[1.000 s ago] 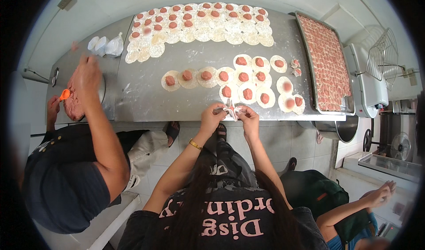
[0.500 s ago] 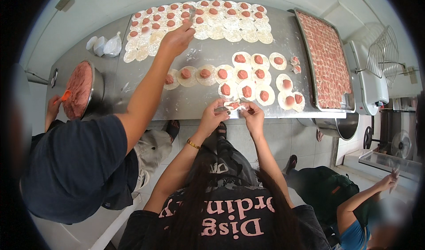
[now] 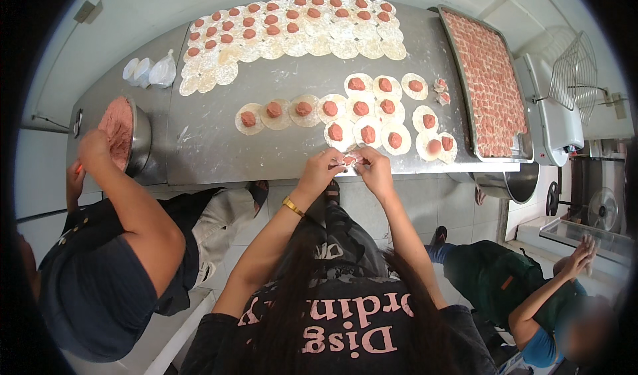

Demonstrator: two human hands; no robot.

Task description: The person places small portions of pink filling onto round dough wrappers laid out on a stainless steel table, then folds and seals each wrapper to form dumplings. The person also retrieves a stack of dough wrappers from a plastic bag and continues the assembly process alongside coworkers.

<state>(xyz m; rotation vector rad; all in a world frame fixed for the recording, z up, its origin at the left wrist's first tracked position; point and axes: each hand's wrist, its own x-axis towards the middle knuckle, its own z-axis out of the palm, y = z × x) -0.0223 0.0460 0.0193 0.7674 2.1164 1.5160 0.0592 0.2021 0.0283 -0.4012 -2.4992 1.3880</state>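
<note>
At the near edge of the metal table, my left hand (image 3: 322, 171) and my right hand (image 3: 374, 170) pinch a dumpling (image 3: 349, 162) between them. Its thin wrapper is gathered up around pink meat filling. Just beyond my fingers lie round dough wrappers (image 3: 368, 131), each topped with a lump of meat; a row of them runs off to the left. Two small finished dumplings (image 3: 442, 92) sit right of these wrappers. A gold band circles my left wrist.
A large tray (image 3: 469, 154) packed with dumplings stands at the right, beside a white machine (image 3: 548, 106). Many floured wrappers (image 3: 312, 46) cover the far table. On the left, a co-worker's hand (image 3: 95, 148) is at a metal bowl (image 3: 141, 136) of meat. Another person (image 3: 505, 282) is at lower right.
My hands have drawn closer and folded the wrapper further around the filling. The co-worker's arm has swung back from the far wrappers to the meat bowl. The person at right has raised both hands together.
</note>
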